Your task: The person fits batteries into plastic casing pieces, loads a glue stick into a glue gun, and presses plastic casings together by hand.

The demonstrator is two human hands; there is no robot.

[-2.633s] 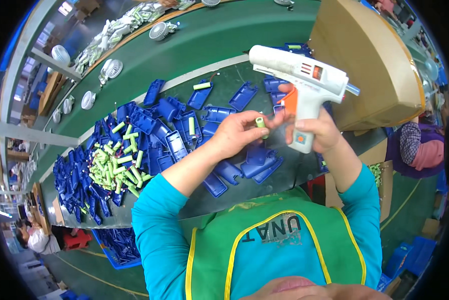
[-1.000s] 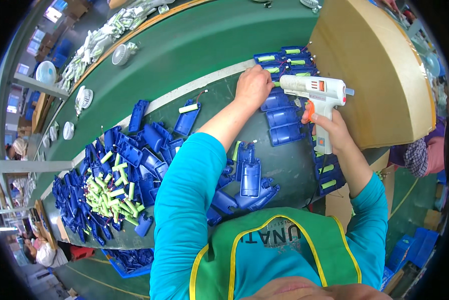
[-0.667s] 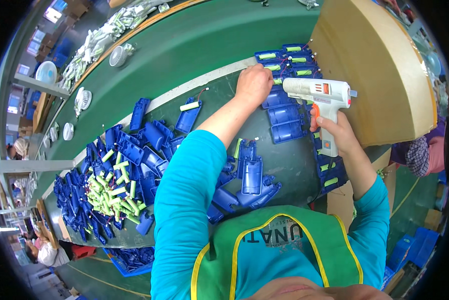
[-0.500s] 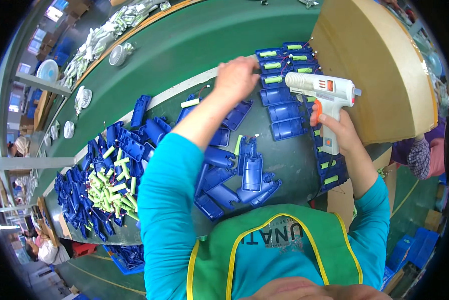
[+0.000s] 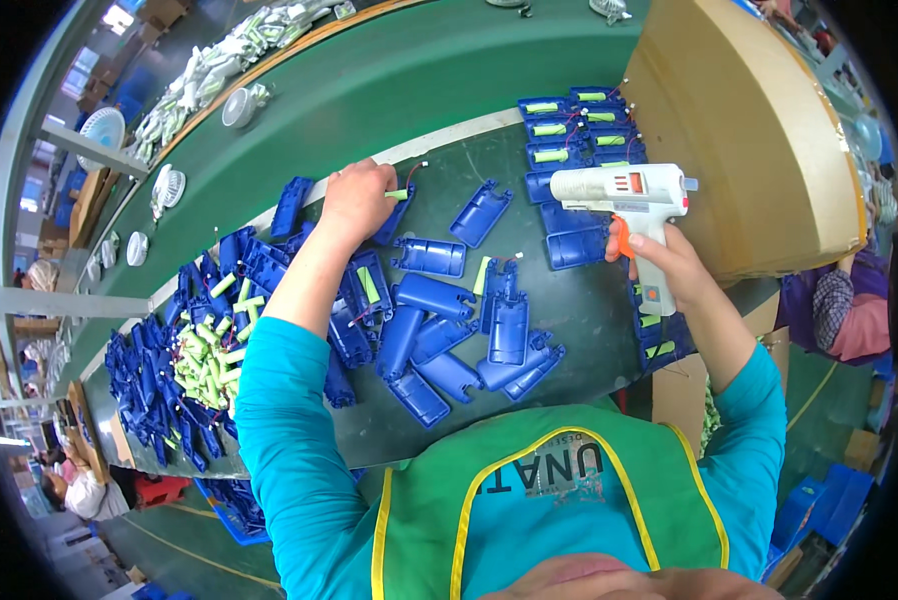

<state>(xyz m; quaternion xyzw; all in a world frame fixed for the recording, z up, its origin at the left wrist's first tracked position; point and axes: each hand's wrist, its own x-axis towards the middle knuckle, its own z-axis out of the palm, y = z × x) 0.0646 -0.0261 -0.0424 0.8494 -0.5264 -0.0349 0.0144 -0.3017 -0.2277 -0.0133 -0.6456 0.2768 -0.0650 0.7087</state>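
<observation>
My right hand [image 5: 674,262] is wrapped round the handle of a white hot glue gun [image 5: 619,190], a finger at its orange trigger and the nozzle pointing left. At the far left-middle of the bench, my left hand [image 5: 357,203] is closed on a light green battery [image 5: 397,194] with a thin wire; its fingertips are partly hidden. A blue plastic shell [image 5: 394,222] lies under that battery. To the right, below the gun's nozzle, blue shells [image 5: 575,248] stand in a row. Several farther shells hold green batteries [image 5: 549,156].
Loose blue shells [image 5: 434,297] lie in the middle of the bench. A heap of green batteries [image 5: 204,360] and blue shells [image 5: 149,385] covers its left. A tall cardboard sheet [image 5: 744,140] stands at the right. Small white fans [image 5: 239,107] sit on the green belt [image 5: 389,90] beyond.
My left hand has moved left, from beside the shell rows to the battery on the loose shell, and closed on it. The glue gun has shifted slightly left and down.
</observation>
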